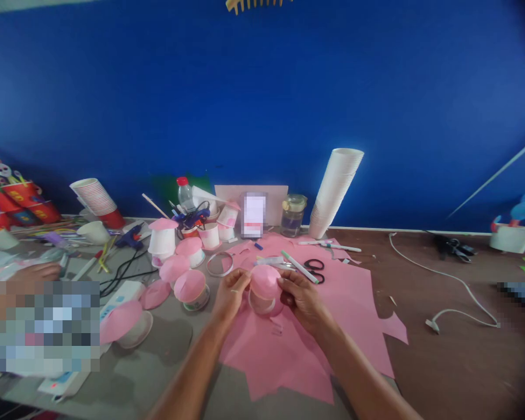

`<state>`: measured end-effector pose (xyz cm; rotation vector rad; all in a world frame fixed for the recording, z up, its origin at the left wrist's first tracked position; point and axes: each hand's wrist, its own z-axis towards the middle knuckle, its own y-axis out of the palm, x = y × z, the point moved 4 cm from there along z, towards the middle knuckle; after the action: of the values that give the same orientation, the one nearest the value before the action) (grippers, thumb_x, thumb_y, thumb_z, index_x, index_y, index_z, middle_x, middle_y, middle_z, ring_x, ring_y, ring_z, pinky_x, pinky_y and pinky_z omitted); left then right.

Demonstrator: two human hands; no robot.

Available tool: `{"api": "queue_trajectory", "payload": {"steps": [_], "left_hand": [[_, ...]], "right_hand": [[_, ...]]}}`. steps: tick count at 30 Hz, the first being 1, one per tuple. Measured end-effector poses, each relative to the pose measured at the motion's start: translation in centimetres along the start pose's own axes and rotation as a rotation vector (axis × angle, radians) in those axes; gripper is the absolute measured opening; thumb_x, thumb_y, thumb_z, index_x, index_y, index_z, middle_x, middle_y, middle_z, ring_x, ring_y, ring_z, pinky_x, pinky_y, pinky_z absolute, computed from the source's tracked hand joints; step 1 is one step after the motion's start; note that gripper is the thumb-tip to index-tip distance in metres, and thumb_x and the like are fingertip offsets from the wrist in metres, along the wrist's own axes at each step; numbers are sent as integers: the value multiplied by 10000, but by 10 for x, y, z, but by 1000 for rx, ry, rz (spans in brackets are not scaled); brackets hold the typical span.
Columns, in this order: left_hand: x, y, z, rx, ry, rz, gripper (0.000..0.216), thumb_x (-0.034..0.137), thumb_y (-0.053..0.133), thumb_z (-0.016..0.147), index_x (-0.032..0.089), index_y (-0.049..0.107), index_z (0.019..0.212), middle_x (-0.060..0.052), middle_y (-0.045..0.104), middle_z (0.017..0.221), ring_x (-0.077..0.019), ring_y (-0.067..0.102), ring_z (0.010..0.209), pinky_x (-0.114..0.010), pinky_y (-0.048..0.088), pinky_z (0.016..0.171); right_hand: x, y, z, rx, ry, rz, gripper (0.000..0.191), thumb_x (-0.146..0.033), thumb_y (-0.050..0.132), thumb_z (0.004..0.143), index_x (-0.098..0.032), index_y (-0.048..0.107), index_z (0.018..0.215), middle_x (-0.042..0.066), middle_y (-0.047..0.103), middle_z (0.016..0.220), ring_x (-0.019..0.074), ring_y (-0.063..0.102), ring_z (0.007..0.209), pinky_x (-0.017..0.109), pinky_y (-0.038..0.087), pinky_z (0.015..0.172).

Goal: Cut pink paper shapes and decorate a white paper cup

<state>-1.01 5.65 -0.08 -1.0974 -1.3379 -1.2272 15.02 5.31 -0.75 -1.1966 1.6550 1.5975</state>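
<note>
Between my two hands a round, shallow cone of pink paper (265, 282) sits over the mouth of a white paper cup (261, 305). My left hand (233, 291) pinches the cone's left edge. The opposite edge is pinched by my right hand (303, 296). Whether the cone is fixed to the cup I cannot tell. Under the cup lies a large cut sheet of pink paper (350, 326). Just behind my right hand are black-handled scissors (314, 263) and a white marker with a green end (298, 266).
Left of me stand cups with pink paper tops (190, 286), a tape roll (220, 264) and a power strip (122, 300). A tall cup stack (336, 192), a jar (293, 216) and a phone (254, 216) are along the wall. Another person's hand (37, 273) shows far left. A white cable (446, 268) lies right.
</note>
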Motion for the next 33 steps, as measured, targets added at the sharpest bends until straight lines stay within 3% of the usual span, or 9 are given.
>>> {"api": "queue_trajectory", "payload": {"steps": [13, 17, 26, 29, 33], "left_hand": [[-1, -6, 6, 2, 9, 309, 255, 285, 519, 709, 183, 405, 505, 52, 336, 508, -98, 316, 521, -231, 231, 505], [-8, -10, 10, -15, -17, 335, 215, 254, 510, 693, 179, 429, 508, 48, 364, 507, -101, 332, 523, -229, 232, 504], [-16, -13, 12, -75, -122, 215, 197, 252, 525, 677, 170, 479, 503, 52, 401, 466, -85, 333, 477, -230, 208, 479], [-17, -15, 13, -23, -122, 158, 219, 269, 552, 668, 172, 458, 495, 59, 368, 460, -76, 317, 461, -221, 207, 462], [-24, -19, 16, 113, -108, 43, 238, 314, 592, 657, 172, 462, 516, 59, 381, 481, -71, 337, 457, -206, 243, 452]], "right_hand": [[9, -2, 2, 54, 4, -83, 204, -294, 679, 670, -140, 634, 797, -45, 488, 584, 36, 324, 442, 204, 205, 430], [13, -3, 5, 46, 29, -76, 212, -308, 693, 653, -137, 629, 760, -47, 486, 562, 37, 324, 434, 198, 201, 422], [21, -6, 7, 14, 96, -9, 241, -322, 727, 625, -145, 615, 745, -53, 493, 543, 38, 349, 419, 189, 212, 408], [19, -8, 7, 53, 99, -4, 263, -401, 690, 674, -163, 578, 666, -61, 454, 493, 52, 363, 401, 201, 227, 395], [12, -18, 8, 170, 65, 0, 311, -486, 655, 696, -183, 629, 764, -34, 531, 585, 56, 378, 408, 217, 242, 388]]}}
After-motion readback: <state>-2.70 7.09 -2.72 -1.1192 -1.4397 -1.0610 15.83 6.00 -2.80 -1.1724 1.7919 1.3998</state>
